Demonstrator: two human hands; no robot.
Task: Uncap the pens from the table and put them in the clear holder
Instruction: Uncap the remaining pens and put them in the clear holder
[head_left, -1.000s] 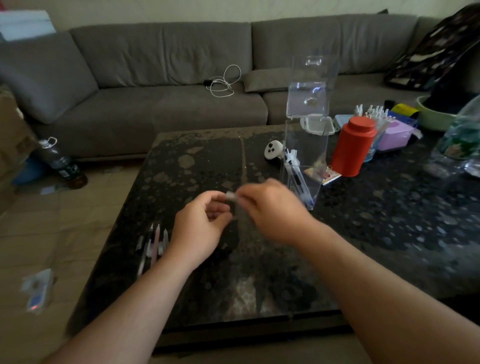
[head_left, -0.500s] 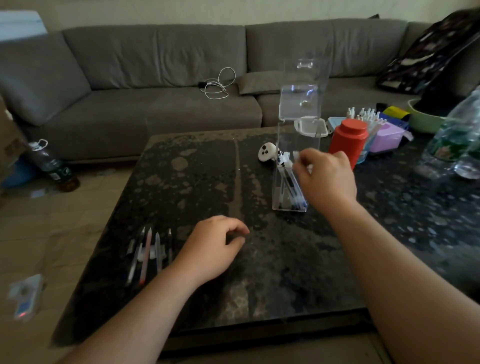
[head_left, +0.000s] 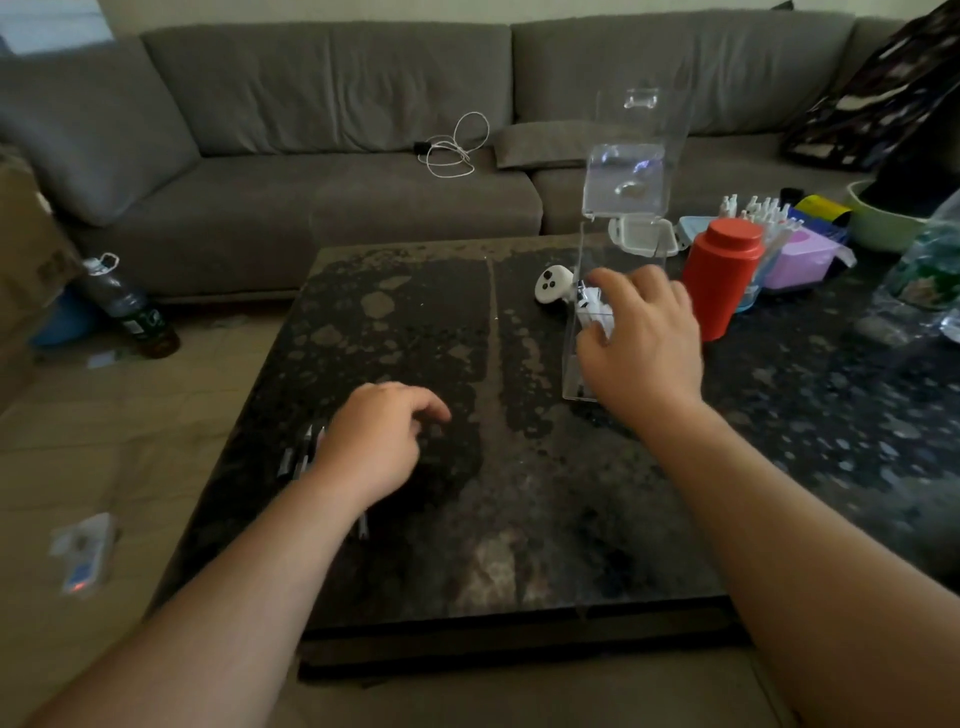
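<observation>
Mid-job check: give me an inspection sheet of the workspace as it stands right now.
Surface: dark speckled table, worn pale patches.
Job's things: clear holder upright, pens inside; loose pens lying at the table's left edge.
Clutter: red canister, white controller, purple box, green bowl, plastic bottle.
Grippers: right hand at the holder's front, grip hidden; left hand loosely curled over the loose pens, holding nothing visible.
Cables: white cable coiled on the sofa.
Surroundings: bottle on the floor.

Grey sofa (head_left: 332, 156) behind dark speckled table (head_left: 519, 545); tan floor (head_left: 104, 441).
</observation>
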